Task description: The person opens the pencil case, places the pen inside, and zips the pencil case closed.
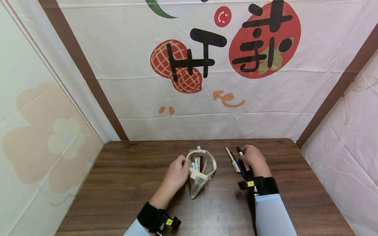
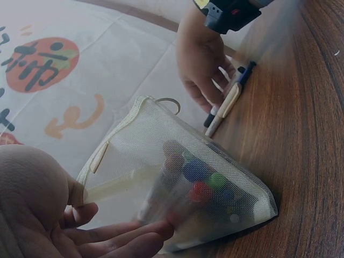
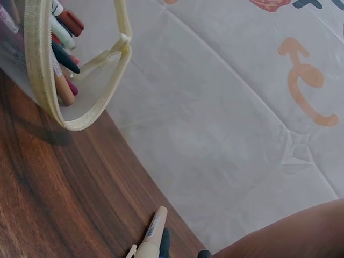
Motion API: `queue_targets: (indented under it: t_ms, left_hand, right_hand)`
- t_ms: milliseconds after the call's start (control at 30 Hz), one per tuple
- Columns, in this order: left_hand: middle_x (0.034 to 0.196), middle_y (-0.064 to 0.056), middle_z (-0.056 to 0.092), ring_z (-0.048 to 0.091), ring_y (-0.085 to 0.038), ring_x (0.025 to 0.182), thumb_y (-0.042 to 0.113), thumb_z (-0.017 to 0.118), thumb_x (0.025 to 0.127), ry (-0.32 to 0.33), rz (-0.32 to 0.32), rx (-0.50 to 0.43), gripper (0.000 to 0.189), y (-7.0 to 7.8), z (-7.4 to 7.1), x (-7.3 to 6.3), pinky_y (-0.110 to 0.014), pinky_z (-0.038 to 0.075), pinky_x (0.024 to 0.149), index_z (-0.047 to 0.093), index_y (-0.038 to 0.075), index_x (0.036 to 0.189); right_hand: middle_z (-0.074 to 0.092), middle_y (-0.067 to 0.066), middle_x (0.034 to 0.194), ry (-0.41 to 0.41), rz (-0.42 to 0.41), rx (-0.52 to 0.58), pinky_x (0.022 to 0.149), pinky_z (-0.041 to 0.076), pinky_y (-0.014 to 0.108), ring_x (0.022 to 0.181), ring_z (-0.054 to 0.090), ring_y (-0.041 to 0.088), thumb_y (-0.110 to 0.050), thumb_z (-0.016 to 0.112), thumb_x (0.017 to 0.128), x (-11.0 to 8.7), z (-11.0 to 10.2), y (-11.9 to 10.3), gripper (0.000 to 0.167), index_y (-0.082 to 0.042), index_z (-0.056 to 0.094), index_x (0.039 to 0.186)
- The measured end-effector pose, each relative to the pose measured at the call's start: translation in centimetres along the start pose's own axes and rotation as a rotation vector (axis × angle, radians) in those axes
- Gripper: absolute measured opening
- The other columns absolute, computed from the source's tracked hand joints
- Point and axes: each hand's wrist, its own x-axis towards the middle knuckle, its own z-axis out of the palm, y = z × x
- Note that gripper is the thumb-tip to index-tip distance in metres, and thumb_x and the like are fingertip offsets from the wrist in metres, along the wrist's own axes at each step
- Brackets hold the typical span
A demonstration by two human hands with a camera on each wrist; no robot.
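Note:
My left hand (image 1: 176, 172) pinches the rim of an open mesh pencil case (image 1: 197, 189), which stands upright with several pens and markers inside. Through the mesh in the left wrist view, coloured round ends (image 2: 200, 191) show near the bottom of the case. To the right, the fingertips of my right hand (image 1: 253, 156) grip the middle of a black-and-white marker (image 1: 240, 150) low at the tabletop. Just left of it lie a cream pen (image 1: 233, 160) and a dark blue pen (image 1: 241, 170), side by side. In the right wrist view the right fingers are mostly out of frame.
Everything stands on a brown wood-grain table (image 1: 124, 190). Behind its far edge hangs a white printed cloth (image 1: 133, 98), with more cloth panels at the left and right sides. The case stands left of the loose pens, with a strip of table between.

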Motion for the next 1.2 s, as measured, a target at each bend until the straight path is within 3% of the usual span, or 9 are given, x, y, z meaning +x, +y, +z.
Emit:
queue_targets:
  t_ms: [100, 233, 367, 467, 567, 733, 900, 1100, 1200]
  left_hand:
    - [0.085, -0.007, 0.073, 0.066, -0.018, 0.071, 0.025, 0.051, 0.119, 0.004, 0.005, 0.005, 0.026, 0.0, 0.0, 0.0, -0.035, 0.051, 0.063, 0.065, 0.008, 0.105]
    - [0.084, -0.007, 0.072, 0.066, -0.017, 0.071, 0.025, 0.052, 0.119, 0.009, 0.008, 0.013, 0.026, 0.1, 0.0, 0.0, -0.034, 0.051, 0.064, 0.065, 0.008, 0.104]
    - [0.083, -0.006, 0.072, 0.065, -0.017, 0.071, 0.024, 0.052, 0.119, 0.016, 0.013, 0.021, 0.025, 0.0, 0.1, 0.1, -0.033, 0.05, 0.064, 0.064, 0.009, 0.104]
    - [0.084, -0.007, 0.072, 0.065, -0.017, 0.072, 0.024, 0.053, 0.119, 0.02, 0.017, 0.024, 0.025, 0.0, 0.1, 0.1, -0.033, 0.049, 0.064, 0.064, 0.008, 0.103]
    - [0.085, -0.008, 0.074, 0.066, -0.016, 0.073, 0.023, 0.053, 0.118, 0.017, 0.023, 0.023, 0.024, 0.0, 0.2, 0.1, -0.034, 0.05, 0.065, 0.064, 0.008, 0.103]
    - [0.085, -0.007, 0.074, 0.068, -0.015, 0.073, 0.024, 0.053, 0.119, 0.018, 0.022, 0.016, 0.025, 0.0, 0.2, 0.1, -0.034, 0.051, 0.065, 0.064, 0.008, 0.104]
    - [0.086, -0.007, 0.074, 0.068, -0.015, 0.074, 0.024, 0.052, 0.119, 0.014, 0.019, 0.014, 0.026, 0.0, 0.2, 0.1, -0.034, 0.052, 0.066, 0.064, 0.008, 0.103]
    - [0.084, -0.006, 0.072, 0.066, -0.016, 0.072, 0.025, 0.053, 0.119, 0.025, 0.018, 0.025, 0.025, -0.1, 0.2, 0.1, -0.034, 0.052, 0.066, 0.064, 0.009, 0.102]
    - [0.083, -0.005, 0.072, 0.066, -0.016, 0.073, 0.024, 0.054, 0.118, 0.034, 0.026, 0.031, 0.024, -0.1, 0.2, 0.1, -0.034, 0.051, 0.067, 0.065, 0.009, 0.102]
  right_hand:
    - [0.069, 0.032, 0.147, 0.001, -0.005, 0.022, 0.089, 0.062, 0.055, 0.109, 0.073, 0.04, -0.016, 0.07, 0.107, 0.0, -0.2, 0.0, 0.053, 0.0, 0.06, 0.157]
    - [0.056, 0.033, 0.163, 0.025, -0.048, 0.082, 0.083, 0.056, 0.05, 0.083, 0.064, 0.031, -0.017, 0.064, 0.109, 0.0, -0.7, -0.3, 0.067, -0.007, 0.044, 0.172]
    - [0.073, 0.027, 0.133, 0.045, -0.13, 0.17, 0.074, 0.053, 0.041, 0.067, 0.06, 0.02, -0.016, 0.061, 0.107, -0.2, -1.0, -1.2, 0.073, -0.011, 0.039, 0.176]
    - [0.076, 0.016, 0.102, 0.036, -0.166, 0.258, 0.072, 0.057, 0.035, 0.074, 0.071, 0.02, -0.013, 0.061, 0.105, -0.5, -1.0, -2.2, 0.074, -0.011, 0.039, 0.176]
    - [0.078, 0.012, 0.101, 0.015, -0.182, 0.367, 0.076, 0.064, 0.037, 0.083, 0.078, 0.028, -0.01, 0.064, 0.105, -0.9, -0.7, -3.4, 0.073, -0.01, 0.039, 0.175]
    - [0.081, 0.019, 0.107, -0.007, -0.226, 0.488, 0.089, 0.069, 0.054, 0.097, 0.081, 0.046, -0.009, 0.074, 0.104, -1.4, 0.3, -5.2, 0.069, -0.006, 0.042, 0.165]
    - [0.082, 0.019, 0.1, -0.069, -0.3, 0.548, 0.091, 0.067, 0.062, 0.096, 0.083, 0.047, -0.008, 0.079, 0.102, -2.0, 1.3, -6.9, 0.065, -0.004, 0.044, 0.156]
    - [0.082, 0.018, 0.097, -0.188, -0.353, 0.579, 0.089, 0.068, 0.06, 0.094, 0.084, 0.044, -0.003, 0.081, 0.101, -2.8, 2.7, -8.8, 0.058, -0.003, 0.046, 0.148]
    - [0.083, 0.017, 0.095, -0.235, -0.376, 0.6, 0.088, 0.069, 0.061, 0.095, 0.083, 0.049, -0.002, 0.083, 0.101, -3.3, 3.2, -9.6, 0.058, -0.004, 0.047, 0.146]
